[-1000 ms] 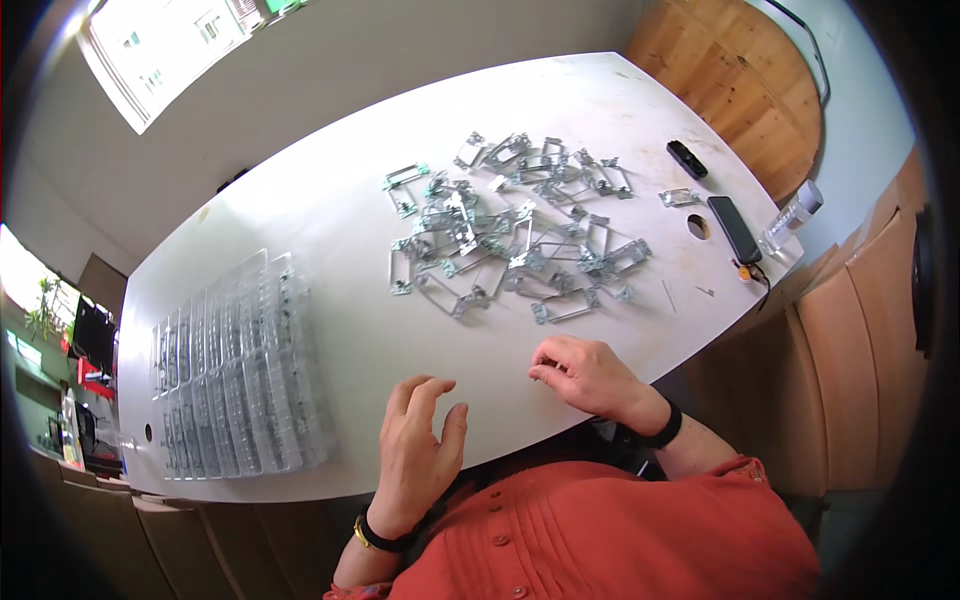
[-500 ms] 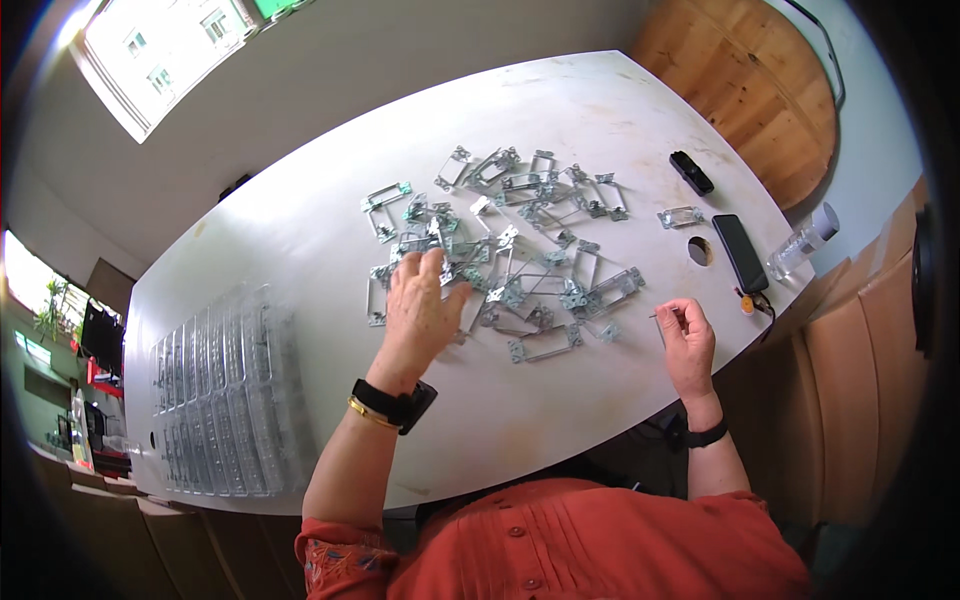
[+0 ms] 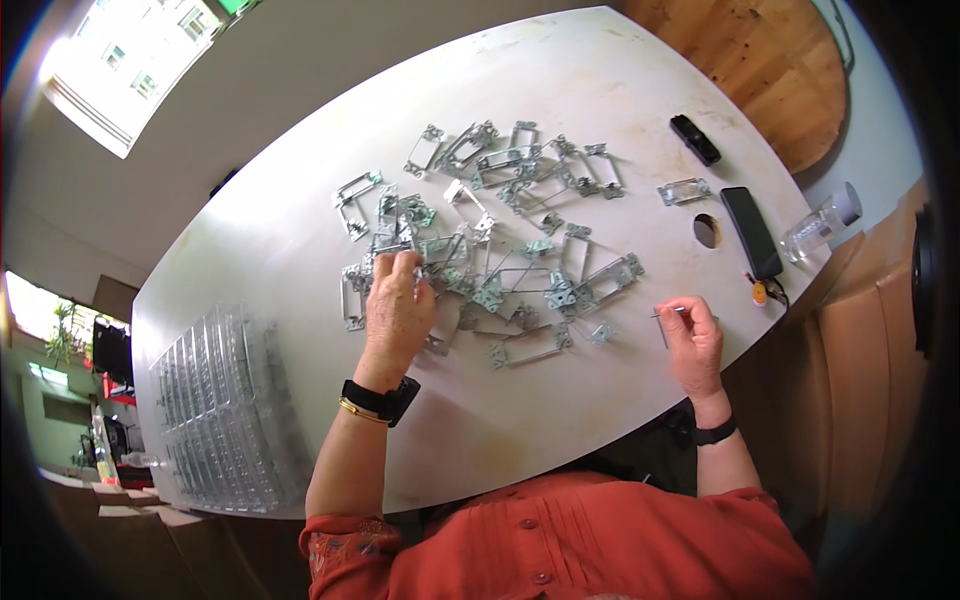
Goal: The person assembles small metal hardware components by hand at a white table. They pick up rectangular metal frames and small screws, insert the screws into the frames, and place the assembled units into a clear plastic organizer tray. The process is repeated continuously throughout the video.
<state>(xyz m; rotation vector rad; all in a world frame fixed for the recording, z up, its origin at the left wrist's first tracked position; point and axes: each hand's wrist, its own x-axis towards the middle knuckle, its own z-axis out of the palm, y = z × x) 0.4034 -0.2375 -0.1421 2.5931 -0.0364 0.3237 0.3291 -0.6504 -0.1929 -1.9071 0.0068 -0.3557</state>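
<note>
Left hand [image 3: 398, 310] grips a metal bracket [image 3: 392, 247] in the pile [image 3: 500, 230]; right hand [image 3: 690, 340], beside the pile, pinches a thin pin [image 3: 668, 312].

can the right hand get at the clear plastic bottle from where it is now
Probably yes. The right hand, pinching a thin metal pin, sits near the table edge, and only bare tabletop and the black phone lie between it and the bottle.
</note>
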